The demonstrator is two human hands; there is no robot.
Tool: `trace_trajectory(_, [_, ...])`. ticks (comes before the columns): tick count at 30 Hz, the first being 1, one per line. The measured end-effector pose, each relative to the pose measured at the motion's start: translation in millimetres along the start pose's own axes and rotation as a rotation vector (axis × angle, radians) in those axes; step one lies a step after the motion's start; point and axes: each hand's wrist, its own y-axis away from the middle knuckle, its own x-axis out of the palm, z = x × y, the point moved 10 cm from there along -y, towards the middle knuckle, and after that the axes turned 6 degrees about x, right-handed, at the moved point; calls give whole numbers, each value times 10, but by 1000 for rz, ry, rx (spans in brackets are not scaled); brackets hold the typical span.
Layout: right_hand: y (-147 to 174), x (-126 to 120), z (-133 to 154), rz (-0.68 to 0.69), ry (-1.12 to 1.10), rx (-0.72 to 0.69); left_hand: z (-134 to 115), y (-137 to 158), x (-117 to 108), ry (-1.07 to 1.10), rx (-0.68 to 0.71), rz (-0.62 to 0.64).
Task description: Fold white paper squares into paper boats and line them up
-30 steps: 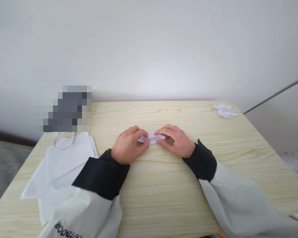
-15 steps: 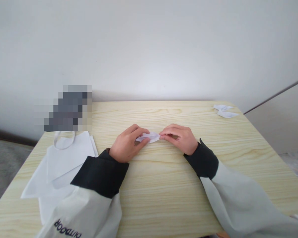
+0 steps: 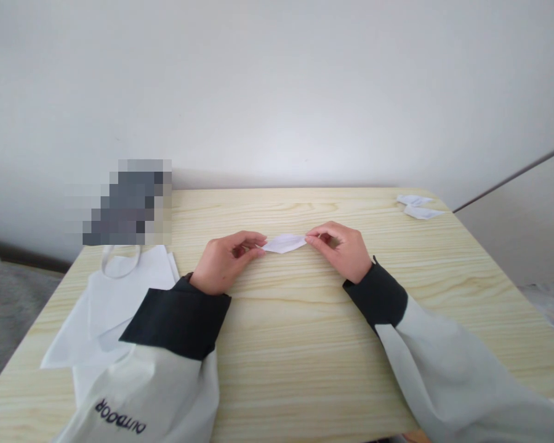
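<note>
A small folded white paper [image 3: 285, 243], long and pointed at its ends, is stretched between my two hands above the middle of the table. My left hand [image 3: 226, 258] pinches its left tip between thumb and fingers. At the other end, the right tip is pinched by the thumb and forefinger of my right hand [image 3: 339, 246]. The paper's long middle part lies uncovered between them.
Loose white sheets [image 3: 115, 301] are piled at the left of the wooden table [image 3: 295, 369], with a white ring [image 3: 120, 271] on top. Behind them is a blurred dark object [image 3: 124, 206]. Two folded white papers [image 3: 420, 207] lie at the far right corner.
My left hand has slid left to the paper's tip, baring more of it. The paper and my right hand have moved slightly right and away from me.
</note>
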Motion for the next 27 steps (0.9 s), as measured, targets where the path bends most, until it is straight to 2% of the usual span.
trace_trajectory(3, [-15,-1,-71,3,-11,42,31,5,-48,27,-44,-43])
trace_trajectory(8, [-12,57,-53,69,-52,37,26,2,-95,38,-65,-105])
trace_trajectory(16, [-6,79,-97,86,-163,110,-15,-19,-19,-24,15,-18])
trace_trajectory(20, [-4,133,-70,151,-154,85,-58,-18,2,-56,49,3])
trace_trajectory(27, [21,200,65,213,-50,-52,-89,-16,8,-85,65,3])
